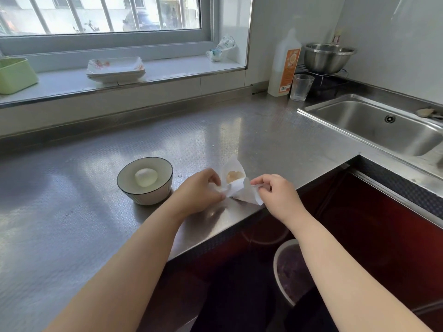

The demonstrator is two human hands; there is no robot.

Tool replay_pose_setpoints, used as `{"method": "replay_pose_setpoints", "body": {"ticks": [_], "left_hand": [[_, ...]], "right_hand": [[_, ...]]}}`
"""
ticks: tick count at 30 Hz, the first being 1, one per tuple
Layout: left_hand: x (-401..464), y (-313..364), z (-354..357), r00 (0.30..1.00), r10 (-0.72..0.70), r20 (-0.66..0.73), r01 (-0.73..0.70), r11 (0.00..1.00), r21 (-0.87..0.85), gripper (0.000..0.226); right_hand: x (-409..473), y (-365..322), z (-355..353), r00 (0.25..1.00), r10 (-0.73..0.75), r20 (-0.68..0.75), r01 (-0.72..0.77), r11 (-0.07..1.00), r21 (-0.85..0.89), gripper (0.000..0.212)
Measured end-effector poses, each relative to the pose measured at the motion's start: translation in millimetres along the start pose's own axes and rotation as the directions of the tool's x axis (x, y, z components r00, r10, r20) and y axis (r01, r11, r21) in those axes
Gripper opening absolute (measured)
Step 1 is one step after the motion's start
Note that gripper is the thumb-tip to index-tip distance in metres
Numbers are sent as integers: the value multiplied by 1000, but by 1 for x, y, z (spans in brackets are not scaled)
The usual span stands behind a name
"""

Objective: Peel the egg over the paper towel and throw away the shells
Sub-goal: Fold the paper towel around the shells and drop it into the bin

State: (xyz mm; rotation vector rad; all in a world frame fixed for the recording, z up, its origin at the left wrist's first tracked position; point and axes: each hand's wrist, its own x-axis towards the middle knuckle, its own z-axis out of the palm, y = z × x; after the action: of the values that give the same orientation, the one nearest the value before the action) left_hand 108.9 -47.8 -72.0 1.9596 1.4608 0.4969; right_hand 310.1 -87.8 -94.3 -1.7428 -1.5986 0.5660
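Note:
A peeled white egg [145, 177] lies inside a white bowl with a dark rim [148, 196] on the steel counter. Right of the bowl, a white paper towel [242, 191] sits at the counter's front edge, its sides lifted into a pouch around brownish eggshell pieces [235, 176]. My left hand [197, 192] pinches the towel's left side. My right hand [275, 191] pinches its right corner. Below the counter edge stands a round bin with a dark liner [291, 271], partly hidden by my right forearm.
A steel sink [374, 125] is set in the counter at the right. Behind it stand a detergent bottle [285, 65], a clear cup [300, 87] and a metal bowl [328, 57] on a rack. Stacked plates [116, 69] and a green box [15, 74] rest on the windowsill.

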Motion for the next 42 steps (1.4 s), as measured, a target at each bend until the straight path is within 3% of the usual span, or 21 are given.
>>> {"method": "replay_pose_setpoints", "body": {"ticks": [3,6,8,11,17,20,24,28,31,36,40,42], "left_hand": [[4,6,6,1000,-10,6,11,999,-46,78],[10,9,11,996,-40,76,42,999,-22,96],[12,14,12,995,-47,90,51,998,-42,89],[11,19,18,997,-17,75,20,998,-51,52],[0,29,42,999,33,-15,-35,992,-123,22],[-6,39,51,996,90,-9,-91,989,-121,22],[-14,51,62,988,149,30,-143,977,-158,22],[-19,62,73,968,248,35,-241,960,-141,27],[-26,71,85,952,296,84,-270,934,-233,19],[-30,80,104,931,247,270,-64,837,-544,17],[-31,85,120,942,216,258,-31,818,-574,31],[-31,87,131,963,163,215,-7,812,-584,27]], "right_hand": [[-4,0,-2,1000,14,8,-14,1000,-8,30],[-7,-2,-4,999,27,41,-27,1000,14,32],[-12,-4,-8,997,39,66,-45,995,84,30],[-20,-6,-14,993,53,105,-75,973,217,20],[-28,5,-8,991,92,95,-112,964,240,50],[-26,12,-8,989,142,39,-147,949,278,58],[-28,20,-18,965,248,90,-259,831,491,75],[-40,21,-38,979,186,86,-202,792,577,18],[-47,26,-48,979,202,-26,-157,833,530,10],[-60,43,-57,950,135,-281,-83,978,191,8],[-73,55,-64,947,128,-293,-98,989,114,11],[-79,60,-67,953,137,-269,-109,987,116,15]]}}
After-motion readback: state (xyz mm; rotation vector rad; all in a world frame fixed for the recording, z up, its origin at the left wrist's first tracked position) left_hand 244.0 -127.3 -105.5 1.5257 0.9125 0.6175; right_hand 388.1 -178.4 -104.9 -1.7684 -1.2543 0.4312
